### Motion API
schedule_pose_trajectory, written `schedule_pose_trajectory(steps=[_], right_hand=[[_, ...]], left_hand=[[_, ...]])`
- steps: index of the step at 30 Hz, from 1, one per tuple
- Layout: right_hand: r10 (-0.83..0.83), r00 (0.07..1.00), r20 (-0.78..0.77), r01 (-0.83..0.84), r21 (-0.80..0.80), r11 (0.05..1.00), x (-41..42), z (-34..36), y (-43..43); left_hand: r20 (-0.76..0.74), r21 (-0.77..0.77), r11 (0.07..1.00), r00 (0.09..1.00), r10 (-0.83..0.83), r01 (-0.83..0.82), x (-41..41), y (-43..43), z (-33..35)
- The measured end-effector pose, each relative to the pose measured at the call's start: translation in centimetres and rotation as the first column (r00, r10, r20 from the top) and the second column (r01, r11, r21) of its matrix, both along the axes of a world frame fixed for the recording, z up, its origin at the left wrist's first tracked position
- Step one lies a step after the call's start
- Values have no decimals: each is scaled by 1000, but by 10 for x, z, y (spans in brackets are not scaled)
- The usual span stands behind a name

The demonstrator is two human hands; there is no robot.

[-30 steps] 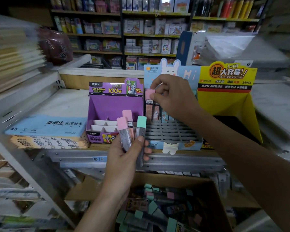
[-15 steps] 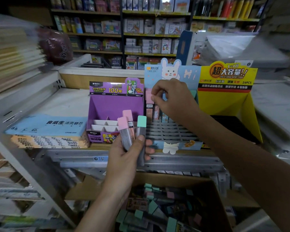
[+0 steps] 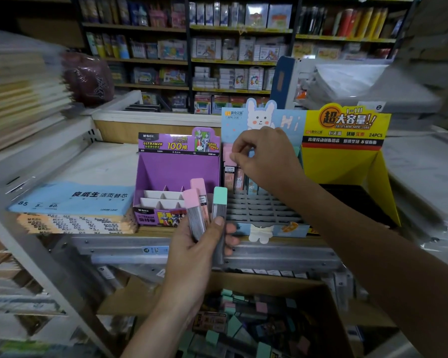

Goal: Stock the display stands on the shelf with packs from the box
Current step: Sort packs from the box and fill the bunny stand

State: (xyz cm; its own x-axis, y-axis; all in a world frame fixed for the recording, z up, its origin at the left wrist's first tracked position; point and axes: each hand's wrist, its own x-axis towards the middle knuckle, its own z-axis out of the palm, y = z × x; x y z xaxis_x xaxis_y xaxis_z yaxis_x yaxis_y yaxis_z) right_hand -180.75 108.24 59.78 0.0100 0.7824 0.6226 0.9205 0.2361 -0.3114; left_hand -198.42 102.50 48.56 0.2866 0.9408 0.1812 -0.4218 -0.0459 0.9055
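Right hand: the right hand (image 3: 267, 156) is curled at 1 o'clock of centre, thumb and forefinger pinching the cap of a pink pack (image 3: 228, 154) over the back row of the blue stand (image 3: 282, 122).
Left hand: the left hand (image 3: 192, 250) is clamped round three packs (image 3: 203, 202), two pink-capped and one green-capped, fanned upright at 6 o'clock of the stand's open slots.
Supply: more packs lie loose in the box (image 3: 267, 280) at 6 o'clock, below the shelf edge.
Risk, missed slot: the slots look narrow and the right hand hides the pack's lower end, so it may catch on a divider and stand tilted.
Risk, knocked row: packs already stand just beside the pink one; a sideways nudge could lean or topple them.
Risk, dropped fan: the fan is held only near its lower ends, so a loosened thumb could let one slide down towards the box.
Risk, light stand: cardboard may shift backward under a firm push.
Surface: a pale shelf (image 3: 106, 164) carrying a purple stand (image 3: 177, 174) at 11 o'clock, a yellow stand (image 3: 342, 164) at 2 o'clock and paper pads (image 3: 70, 200) at 9 o'clock.
Room: a dim stationery shop, with far shelves (image 3: 217, 47) of goods at 12 o'clock.
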Motion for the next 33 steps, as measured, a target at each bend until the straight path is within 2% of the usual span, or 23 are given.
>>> schedule_pose_trajectory(steps=[4,7,9,12,14,18,25,30,33], right_hand=[[6,1000,23,-7,35,999,1,3,-10],[70,982,-173,-57,83,995,-1,2,-31],[73,957,-281,-86,-33,996,-2,-1,-43],[88,945,-314,-170,-245,954,-5,-4,-58],[99,924,-370,-217,-291,932,-7,-6,-65],[83,829,-554,-283,-287,915,-4,-10,-71],[71,753,-654,-341,-296,892,8,-11,-75],[111,722,-683,-353,-225,908,21,-6,-81],[129,658,-742,-363,-162,918,24,-7,-85]], left_hand=[[-4,7,1000,1000,4,-4,2,-1,2],[23,10,1000,1000,10,-10,5,-2,6],[26,8,1000,1000,14,-14,7,-3,8],[8,12,1000,1000,14,-14,10,-3,9],[-9,22,1000,1000,2,-2,12,-5,9],[-33,58,998,999,-16,18,20,-10,10],[-34,57,998,999,-23,25,24,-15,13],[-16,27,998,999,-51,52,21,-18,13],[-29,61,996,998,-59,61,22,-23,15]])
